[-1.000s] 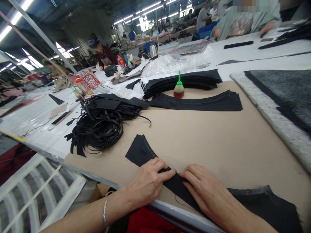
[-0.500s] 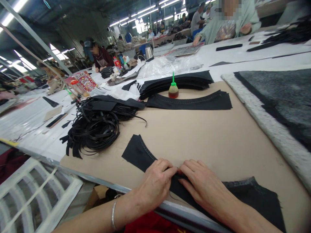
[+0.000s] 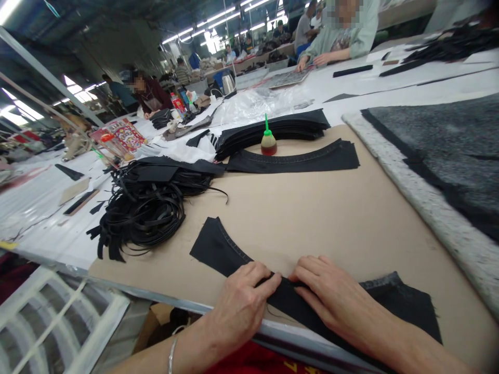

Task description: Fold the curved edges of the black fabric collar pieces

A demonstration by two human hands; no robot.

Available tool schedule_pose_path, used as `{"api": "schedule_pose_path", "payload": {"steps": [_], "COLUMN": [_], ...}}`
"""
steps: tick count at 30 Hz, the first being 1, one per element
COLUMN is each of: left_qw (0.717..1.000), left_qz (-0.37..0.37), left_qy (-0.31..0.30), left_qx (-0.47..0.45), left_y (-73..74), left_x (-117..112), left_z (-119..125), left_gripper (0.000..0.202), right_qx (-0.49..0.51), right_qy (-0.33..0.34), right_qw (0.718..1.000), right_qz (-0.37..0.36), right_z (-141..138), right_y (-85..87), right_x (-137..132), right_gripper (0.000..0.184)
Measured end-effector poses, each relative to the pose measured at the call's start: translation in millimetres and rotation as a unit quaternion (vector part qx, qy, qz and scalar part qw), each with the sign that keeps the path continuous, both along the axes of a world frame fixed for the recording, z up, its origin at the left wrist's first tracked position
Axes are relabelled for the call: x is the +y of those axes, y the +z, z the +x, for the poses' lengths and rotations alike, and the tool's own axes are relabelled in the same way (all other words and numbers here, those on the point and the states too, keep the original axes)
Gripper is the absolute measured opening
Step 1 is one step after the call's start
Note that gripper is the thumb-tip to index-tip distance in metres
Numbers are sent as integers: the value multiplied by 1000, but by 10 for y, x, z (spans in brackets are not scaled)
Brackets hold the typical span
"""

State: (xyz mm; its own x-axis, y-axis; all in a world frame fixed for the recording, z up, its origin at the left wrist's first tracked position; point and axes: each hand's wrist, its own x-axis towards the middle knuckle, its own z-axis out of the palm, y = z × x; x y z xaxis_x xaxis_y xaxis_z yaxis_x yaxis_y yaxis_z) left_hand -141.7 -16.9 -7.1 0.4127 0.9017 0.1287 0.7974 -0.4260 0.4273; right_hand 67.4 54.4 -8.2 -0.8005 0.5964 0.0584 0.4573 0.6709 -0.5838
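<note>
A black curved fabric piece lies along the front of the tan board, its inner edge marked by a folded, crimped band. My left hand has its thumb and fingers closed on that edge near the middle of the piece. Just to the right, my right hand pinches the same edge, with a short stretch of it showing between the hands. The right end of the fabric, frayed at its border, comes out beyond my right wrist. A loose thread hangs below the left fingers.
A squeeze bottle with a green nozzle stands by another curved black piece, in front of a stack of black pieces. Coiled black straps lie left. A thick grey felt-like slab borders the board's right side. Co-workers sit beyond.
The view has shifted a little. My fingertips have moved slightly apart along the folded edge, so more of it shows between them. Across the table, a co-worker's hands have come closer together.
</note>
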Motion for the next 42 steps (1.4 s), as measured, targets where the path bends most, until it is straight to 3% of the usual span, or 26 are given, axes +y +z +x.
{"api": "schedule_pose_path", "payload": {"steps": [6,11,18,24,28,36,40,42], "left_qw": [998,985,973,994,996,988,993,996], "left_qz": [19,106,166,75,19,81,58,50], "left_qy": [6,27,52,-11,-6,-2,-53,-47], "left_qx": [61,136,153,75,86,134,93,52], "left_y": [4,-88,-134,-33,19,-43,18,50], "left_x": [-62,-189,-240,-133,-122,-142,-80,-57], "left_z": [65,146,210,219,269,347,413,483], "left_gripper": [45,49,42,43,54,53,45,42], "right_qx": [21,72,81,8,3,-8,-7,-10], "right_qy": [41,68,73,58,61,71,72,78], "right_qw": [997,986,987,996,995,994,994,992], "right_qz": [55,133,116,69,76,79,84,94], "right_z": [85,133,257,364,412,589,656,667], "right_y": [-94,-168,-112,-102,-101,-75,-67,-72], "right_x": [-24,-33,-6,-2,-10,6,12,12], "right_gripper": [23,30,22,19,20,17,18,18]}}
